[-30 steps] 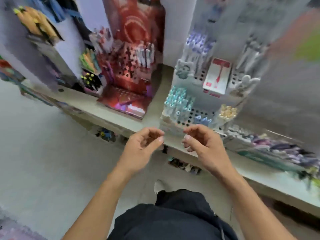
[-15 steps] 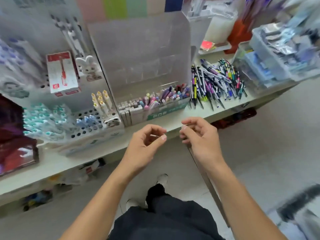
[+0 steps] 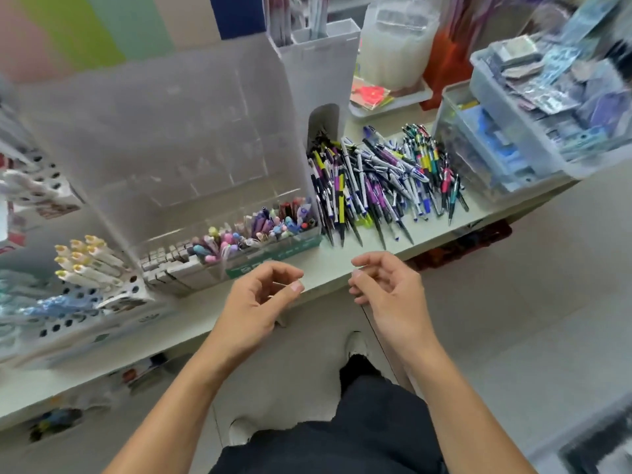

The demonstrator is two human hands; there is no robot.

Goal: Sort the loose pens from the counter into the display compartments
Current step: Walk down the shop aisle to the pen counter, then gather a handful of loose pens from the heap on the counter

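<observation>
My left hand (image 3: pixel 254 304) and right hand (image 3: pixel 386 292) hover apart just off the front edge of the counter (image 3: pixel 342 265), fingers loosely curled toward the thumbs and gripping nothing; a gap of open air lies between them. Past the pale, smooth counter lip, a clear plastic display (image 3: pixel 191 159) rises in stepped tiers, its front row of compartments packed with pastel pens (image 3: pixel 260 230) standing upright. Just right of it, the loose pens (image 3: pixel 383 183) lie in a dense heap of slim purple, yellow, white and black barrels, tips fanned toward the counter's edge. Beyond the heap, at far right, stacked translucent bins (image 3: pixel 506 107) close off that side. At left, a white perforated rack (image 3: pixel 102 299) holds yellow-capped markers (image 3: pixel 85 261).
</observation>
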